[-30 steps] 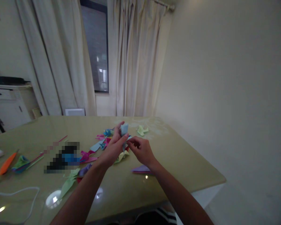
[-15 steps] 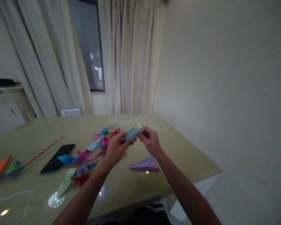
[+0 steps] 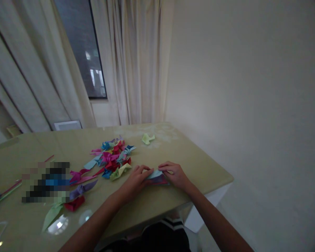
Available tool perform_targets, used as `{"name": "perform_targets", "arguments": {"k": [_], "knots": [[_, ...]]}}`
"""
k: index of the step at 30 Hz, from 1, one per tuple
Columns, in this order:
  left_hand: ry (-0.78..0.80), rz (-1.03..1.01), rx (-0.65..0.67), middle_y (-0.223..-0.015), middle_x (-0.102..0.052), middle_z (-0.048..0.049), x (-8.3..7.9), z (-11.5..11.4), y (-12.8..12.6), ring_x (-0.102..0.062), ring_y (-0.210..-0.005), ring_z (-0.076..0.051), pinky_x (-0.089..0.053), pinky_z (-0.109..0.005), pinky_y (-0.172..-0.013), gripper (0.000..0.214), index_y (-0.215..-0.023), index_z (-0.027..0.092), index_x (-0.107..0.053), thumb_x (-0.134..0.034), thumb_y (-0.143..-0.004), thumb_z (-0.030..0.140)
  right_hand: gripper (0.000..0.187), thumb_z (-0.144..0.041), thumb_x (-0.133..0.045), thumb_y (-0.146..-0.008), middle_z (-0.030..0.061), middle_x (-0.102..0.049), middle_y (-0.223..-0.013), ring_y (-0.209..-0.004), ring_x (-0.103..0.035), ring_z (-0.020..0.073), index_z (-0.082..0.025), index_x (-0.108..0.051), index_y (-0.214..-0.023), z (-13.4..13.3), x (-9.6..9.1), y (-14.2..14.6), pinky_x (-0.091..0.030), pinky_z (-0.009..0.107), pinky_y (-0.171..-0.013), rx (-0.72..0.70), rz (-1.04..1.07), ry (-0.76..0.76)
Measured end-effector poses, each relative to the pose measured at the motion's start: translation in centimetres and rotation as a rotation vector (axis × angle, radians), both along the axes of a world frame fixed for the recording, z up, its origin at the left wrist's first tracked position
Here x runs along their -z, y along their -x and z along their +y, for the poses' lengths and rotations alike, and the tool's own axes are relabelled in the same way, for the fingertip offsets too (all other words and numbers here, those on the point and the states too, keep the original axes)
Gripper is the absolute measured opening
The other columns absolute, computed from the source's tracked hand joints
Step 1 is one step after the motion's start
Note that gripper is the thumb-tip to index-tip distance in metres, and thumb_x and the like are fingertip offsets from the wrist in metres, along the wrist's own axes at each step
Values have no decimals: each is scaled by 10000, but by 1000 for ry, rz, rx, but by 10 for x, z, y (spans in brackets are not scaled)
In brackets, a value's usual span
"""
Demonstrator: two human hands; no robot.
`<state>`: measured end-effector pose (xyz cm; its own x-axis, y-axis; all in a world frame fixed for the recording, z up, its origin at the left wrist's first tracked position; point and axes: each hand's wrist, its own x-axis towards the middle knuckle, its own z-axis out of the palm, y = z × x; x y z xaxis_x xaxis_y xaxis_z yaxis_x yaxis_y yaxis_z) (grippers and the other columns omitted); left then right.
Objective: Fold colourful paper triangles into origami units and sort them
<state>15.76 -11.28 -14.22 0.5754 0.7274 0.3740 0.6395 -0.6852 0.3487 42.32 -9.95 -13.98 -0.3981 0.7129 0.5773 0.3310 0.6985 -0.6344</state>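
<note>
A light blue folded paper (image 3: pixel 154 174) lies between my two hands, low over the table. My left hand (image 3: pixel 135 181) pinches its left end with thumb and fingers. At its right end, my right hand (image 3: pixel 175 175) has its fingers closed on the edge. Directly beneath is a small stack of purple and pink folded papers (image 3: pixel 159 180), partly hidden by the hands and the blue piece. I cannot tell whether the blue piece rests on that stack.
To the left is a heap of colourful folded paper pieces (image 3: pixel 111 157). A pale green one (image 3: pixel 147 138) lies apart farther back. Nearer me are purple (image 3: pixel 80 190) and red (image 3: pixel 75 203) pieces. A blurred dark patch (image 3: pixel 48 182) covers part of the left. The table edge (image 3: pixel 212 190) runs at right.
Both hands have come down toward me with the light blue paper, from above the table to the purple and pink stack. The view has turned right.
</note>
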Motion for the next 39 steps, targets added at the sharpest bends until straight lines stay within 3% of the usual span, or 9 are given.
{"name": "perform_targets", "arguments": {"k": [3,11,18,23,27,28,30,35,39], "knots": [[18,26,14,-1306,-668,-124,6,2,5,-606,-1165,-292,-523,-457,-1044,556,-1488,288,-605,-715,-950,372,250,-195,-612,-993,80,-802,-1112,-1024,-760,201,-245,-831,-1101,-2,5,0,-600,332,-951,-3,-46,-23],[92,18,-28,-1126,-707,-112,0,-9,11,-600,-1062,-273,-514,-437,-973,388,-1338,258,-723,-603,-1014,437,331,-51,-619,-879,94,-751,-1192,-1081,-726,212,-229,-834,-1058,-7,8,-1,-586,367,-983,85,-97,-16],[-62,29,-92,-1227,-701,-117,-5,-18,13,-613,-1116,-291,-511,-452,-1007,466,-1405,259,-659,-653,-981,450,415,-1,-561,-818,103,-709,-1205,-1152,-667,238,-234,-832,-1030,-6,9,-3,-548,416,-1024,172,-106,-20],[-188,-14,-396,-1164,-711,-104,-26,-54,74,-636,-1093,-288,-510,-450,-998,342,-1244,255,-735,-513,-1037,412,389,-42,-524,-868,108,-694,-1123,-1094,-673,239,-224,-813,-1054,-5,7,-6,-552,401,-973,221,-41,-99],[-210,96,-927,-1206,-672,-142,-27,-95,147,-602,-1125,-400,-488,-589,-993,546,-1317,260,-701,-517,-955,625,319,-82,-544,-912,99,-679,-1067,-1045,-662,246,-237,-799,-1027,-12,-7,3,-548,397,-927,259,19,-204],[-165,135,-1035,-1221,-659,-145,-23,-103,162,-593,-1130,-440,-490,-631,-960,635,-1346,282,-682,-531,-900,710,298,-93,-552,-926,99,-676,-1059,-1039,-656,248,-239,-792,-1028,-16,-13,10,-544,395,-920,258,28,-221],[-64,174,-1097,-1253,-634,-166,-13,-113,183,-585,-1155,-476,-493,-654,-935,734,-1376,279,-657,-515,-853,775,262,-117,-568,-953,96,-677,-1049,-1031,-648,249,-243,-775,-1052,-23,-27,35,-535,392,-919,221,10,-228],[-36,99,-935,-1264,-615,-190,2,-110,196,-599,-1190,-410,-477,-571,-1044,609,-1254,202,-713,-476,-903,640,204,-264,-690,-981,89,-726,-1152,-1101,-655,254,-232,-723,-1179,-35,-53,138,-500,388,-993,-71,-288,-192],[-45,-10,-858,-1198,-637,-144,3,-102,192,-623,-1131,-349,-478,-544,-1083,478,-1123,232,-747,-514,-910,590,326,-496,-686,-984,87,-756,-1074,-965,-700,240,-200,-720,-1117,-29,-56,222,-530,332,-840,-71,-457,-71]]}}
